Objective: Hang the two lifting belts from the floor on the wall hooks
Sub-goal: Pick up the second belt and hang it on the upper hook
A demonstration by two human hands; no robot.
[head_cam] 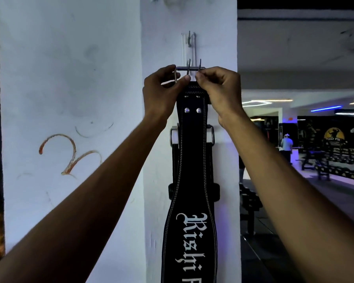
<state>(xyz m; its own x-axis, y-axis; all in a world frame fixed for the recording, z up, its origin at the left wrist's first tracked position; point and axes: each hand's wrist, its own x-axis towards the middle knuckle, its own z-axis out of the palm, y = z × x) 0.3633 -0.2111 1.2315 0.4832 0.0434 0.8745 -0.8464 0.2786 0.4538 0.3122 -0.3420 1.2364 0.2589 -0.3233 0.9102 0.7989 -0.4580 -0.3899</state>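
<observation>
Head view: black belt (190, 201) lettered "Rishi", buckle (187, 68) in both hands

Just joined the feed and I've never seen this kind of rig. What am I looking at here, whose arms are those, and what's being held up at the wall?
One head-worn camera, looking along a person's own bare arms. The left hand and right hand hold the metal buckle of a black lifting belt up against a white pillar, at a wall hook. A second belt appears to hang behind it already. A gym floor lies to the right.
</observation>
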